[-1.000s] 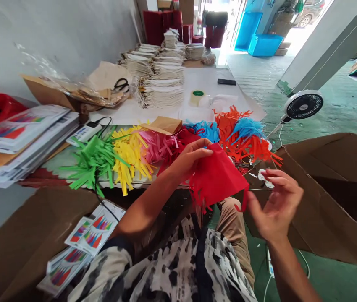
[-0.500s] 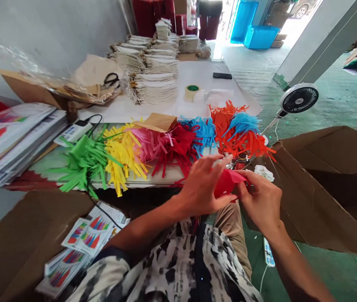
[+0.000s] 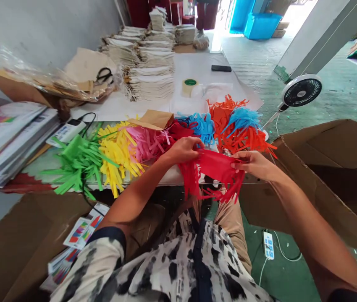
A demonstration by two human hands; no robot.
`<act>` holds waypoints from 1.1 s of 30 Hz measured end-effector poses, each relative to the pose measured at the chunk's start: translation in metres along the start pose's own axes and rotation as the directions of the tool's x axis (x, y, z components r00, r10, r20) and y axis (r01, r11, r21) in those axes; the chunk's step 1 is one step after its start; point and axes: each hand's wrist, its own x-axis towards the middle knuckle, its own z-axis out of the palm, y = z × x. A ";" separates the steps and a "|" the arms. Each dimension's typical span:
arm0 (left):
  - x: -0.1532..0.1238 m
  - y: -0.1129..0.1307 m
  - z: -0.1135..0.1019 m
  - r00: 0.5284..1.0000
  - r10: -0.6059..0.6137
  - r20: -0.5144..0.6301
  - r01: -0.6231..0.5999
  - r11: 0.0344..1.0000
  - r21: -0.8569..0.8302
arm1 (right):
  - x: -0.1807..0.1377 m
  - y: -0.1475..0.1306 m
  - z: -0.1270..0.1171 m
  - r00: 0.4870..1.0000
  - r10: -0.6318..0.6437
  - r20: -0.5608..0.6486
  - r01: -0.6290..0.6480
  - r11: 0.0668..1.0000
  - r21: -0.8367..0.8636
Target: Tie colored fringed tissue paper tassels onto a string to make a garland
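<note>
My left hand [image 3: 183,150] and my right hand [image 3: 251,163] each pinch one end of a red fringed paper piece [image 3: 213,173], stretched between them over the table's front edge, its cut strips hanging down. Right behind it on the table lie piles of fringed paper: green [image 3: 75,161], yellow [image 3: 117,153], pink [image 3: 148,142], dark red, blue [image 3: 201,126] and orange [image 3: 233,128]. A folded brown paper piece [image 3: 153,118] rests on top of the pink and yellow piles.
Printed card stacks [image 3: 6,138] lie at the left. Tape roll [image 3: 189,87], scissors [image 3: 103,75], phone [image 3: 221,68] and stacks of paper bags [image 3: 148,63] sit farther back. Open cardboard boxes [image 3: 329,167] flank me. A small fan [image 3: 301,90] and power strip [image 3: 268,245] stand on the green floor.
Both hands closed on the red piece near my lap, then lifted it toward the table and pulled it out wide between them. The view tilted slightly.
</note>
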 end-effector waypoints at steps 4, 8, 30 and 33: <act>-0.005 0.004 0.018 0.941 0.227 -0.251 -0.151 0.946 0.287 | 0.029 0.023 0.000 1.000 0.005 0.004 -0.004 0.987 -0.163; -0.030 0.020 0.052 0.826 0.561 -0.045 -0.541 0.814 0.212 | 0.030 0.023 -0.002 0.998 -0.031 -0.054 0.004 0.897 -0.441; -0.062 -0.001 0.083 0.873 0.486 -0.035 -0.481 0.872 0.090 | -0.060 0.040 0.057 0.867 -0.492 0.075 0.331 0.458 -0.825; -0.056 -0.001 0.084 0.898 0.438 0.043 -0.438 0.883 0.165 | -0.060 0.043 0.054 0.888 -0.459 0.007 0.292 0.553 -0.780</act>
